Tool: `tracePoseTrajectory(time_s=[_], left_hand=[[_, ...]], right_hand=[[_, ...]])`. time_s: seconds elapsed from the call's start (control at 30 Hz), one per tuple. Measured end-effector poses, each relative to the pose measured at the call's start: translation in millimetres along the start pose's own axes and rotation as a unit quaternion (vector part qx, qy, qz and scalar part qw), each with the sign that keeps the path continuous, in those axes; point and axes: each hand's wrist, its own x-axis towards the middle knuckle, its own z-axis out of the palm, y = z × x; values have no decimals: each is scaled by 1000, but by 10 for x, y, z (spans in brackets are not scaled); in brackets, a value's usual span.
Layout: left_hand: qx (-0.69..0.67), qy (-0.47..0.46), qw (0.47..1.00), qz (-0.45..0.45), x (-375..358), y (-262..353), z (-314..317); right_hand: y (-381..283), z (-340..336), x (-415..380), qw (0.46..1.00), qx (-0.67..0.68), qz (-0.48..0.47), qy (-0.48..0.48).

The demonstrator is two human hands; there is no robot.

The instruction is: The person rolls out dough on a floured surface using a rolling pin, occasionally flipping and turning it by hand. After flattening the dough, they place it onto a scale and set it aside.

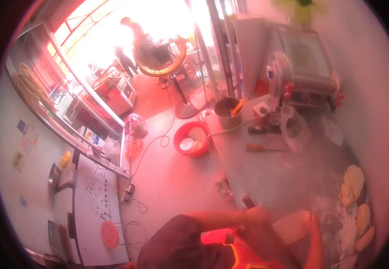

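Observation:
My left hand (258,215) is at the near left side of the worktable, fingers curled and blurred. A short dark handle-like end (247,201) sticks out just beyond it; I cannot make out the rest of that thing. My right hand (312,221) grips the right edge of a flat, pale sheet of dough (291,227). This sheet lies between my two hands, over the floured tabletop. To the right, along the wall side, are several flattened dough pieces (352,184), some overlapping, with white flour (347,228) scattered beside them.
On the worktable (239,166) are a wooden-handled knife (266,147), a plastic bag (295,125) and a metal pot (228,114). A machine (308,62) stands at the back. On the floor are a red basin (191,139), a cable (147,152) and a pedestal fan (163,58).

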Motion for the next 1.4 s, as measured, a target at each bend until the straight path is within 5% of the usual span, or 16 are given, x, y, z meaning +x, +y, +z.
tracePoseTrajectory(time_s=[0.13, 0.23, 0.33, 0.43, 0.6, 0.83, 0.93, 1.07, 1.17, 1.33, 1.4], left_hand=[[-30, -61, 997, -41, -28, 109, -208], [-12, -113, 992, -48, 32, 202, -392], [-15, -62, 996, -54, -11, 208, -289], [24, 48, 997, -50, -274, -98, 704], [-69, -178, 971, -144, 51, 314, -692], [-118, -198, 963, -141, 27, 517, -926], [-108, -209, 961, -146, 41, 547, -994], [-51, -143, 985, -87, 3, 460, -865], [-54, -149, 982, -99, 52, 512, -864], [-84, -188, 973, -102, 89, 522, -909], [-94, -185, 973, -98, 155, 531, -896]], right_hand=[[-334, -713, -405, 990, 71, -114, 41], [-1093, -1860, -743, 993, 13, -108, 55], [-1492, -2137, -756, 983, -43, -106, 144], [-679, -1884, -308, 951, -187, -87, 230], [-393, -238, -62, 949, -142, -102, 263], [-1497, 673, -639, 914, 55, -168, 366], [-1776, 375, -544, 951, 158, 78, 255], [-1599, -352, -1002, 765, 595, 54, 238], [-1166, -576, -1411, 774, 575, 102, 246], [-97, -8, -1805, 778, 505, 245, 284], [117, 49, -2173, 833, 356, 257, 337]])
